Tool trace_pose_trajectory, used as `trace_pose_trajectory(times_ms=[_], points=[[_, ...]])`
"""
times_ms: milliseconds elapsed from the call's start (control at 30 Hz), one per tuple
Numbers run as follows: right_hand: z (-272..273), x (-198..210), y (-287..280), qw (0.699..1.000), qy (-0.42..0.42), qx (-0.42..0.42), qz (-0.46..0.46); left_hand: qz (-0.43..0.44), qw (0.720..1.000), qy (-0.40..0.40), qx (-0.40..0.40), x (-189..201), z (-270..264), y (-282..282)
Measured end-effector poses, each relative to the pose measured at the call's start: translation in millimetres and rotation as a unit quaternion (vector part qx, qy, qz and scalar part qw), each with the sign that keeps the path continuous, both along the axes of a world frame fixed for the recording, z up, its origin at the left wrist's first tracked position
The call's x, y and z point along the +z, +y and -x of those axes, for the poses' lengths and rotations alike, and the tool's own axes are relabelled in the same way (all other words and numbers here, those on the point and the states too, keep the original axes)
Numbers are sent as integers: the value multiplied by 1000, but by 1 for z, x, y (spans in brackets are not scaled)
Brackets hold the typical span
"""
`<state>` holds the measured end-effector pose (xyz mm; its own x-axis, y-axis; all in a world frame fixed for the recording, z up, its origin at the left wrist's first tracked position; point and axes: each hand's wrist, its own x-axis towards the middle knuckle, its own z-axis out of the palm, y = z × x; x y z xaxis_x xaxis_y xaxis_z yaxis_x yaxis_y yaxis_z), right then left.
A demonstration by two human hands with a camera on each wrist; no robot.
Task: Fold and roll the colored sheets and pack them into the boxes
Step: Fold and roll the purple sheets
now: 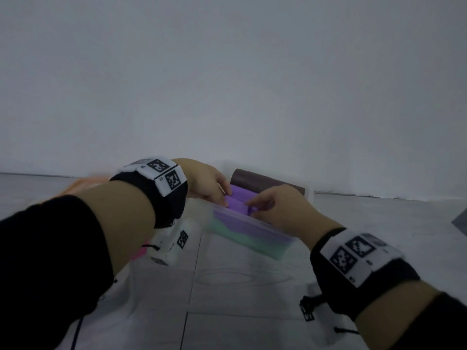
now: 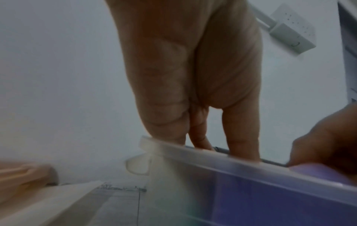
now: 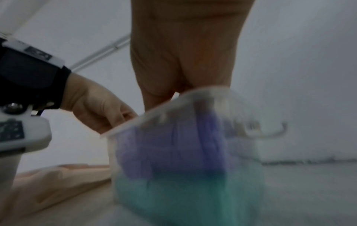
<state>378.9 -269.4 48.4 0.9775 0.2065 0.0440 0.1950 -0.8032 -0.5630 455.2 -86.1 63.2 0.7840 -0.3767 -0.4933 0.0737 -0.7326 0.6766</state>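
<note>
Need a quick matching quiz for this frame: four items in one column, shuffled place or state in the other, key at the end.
Column 1:
1. purple roll
2. green sheet
3. brown roll
4. orange sheet

Column 2:
A. far left on the floor, outside the box
B. at the bottom of the box
C. behind the box, by the wall
D. on top in the box, under both hands

Pairs: 1-D, 2-B, 3-C, 4-A

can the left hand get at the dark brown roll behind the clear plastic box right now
Probably yes. The dark brown roll lies uncovered just beyond the clear plastic box, close to the left hand. But that hand's fingers are busy on the purple rolled sheet, which it must release first.
</note>
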Motion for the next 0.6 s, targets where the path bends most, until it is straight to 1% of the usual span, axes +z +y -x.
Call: trace_pose_trajectory(times_ms=[67, 133, 267, 300, 333, 433, 533, 600], points=[[1, -9, 0, 999, -27, 25, 3, -28, 1000, -6, -11, 1, -2, -1], [1, -11, -1, 998, -34, 52, 17, -45, 999, -1, -15, 2, -4, -4], [-1, -10, -5, 992, 12, 85, 88, -88, 995, 34, -29, 10, -4, -12], [0, -10, -4, 992, 12, 87, 95, -105, 993, 44, -36, 13, -3, -15], [2, -12, -3, 993, 0, 82, 89, -119, 991, 48, -42, 15, -3, -18], [9, -18, -3, 995, -70, 54, 36, -152, 986, 48, -47, 18, -3, -23], [12, -20, -8, 996, -63, 68, -9, -169, 983, 60, -27, 17, -3, -25], [12, -20, -8, 995, -63, 76, -6, -178, 982, 54, -19, 17, -3, -27]])
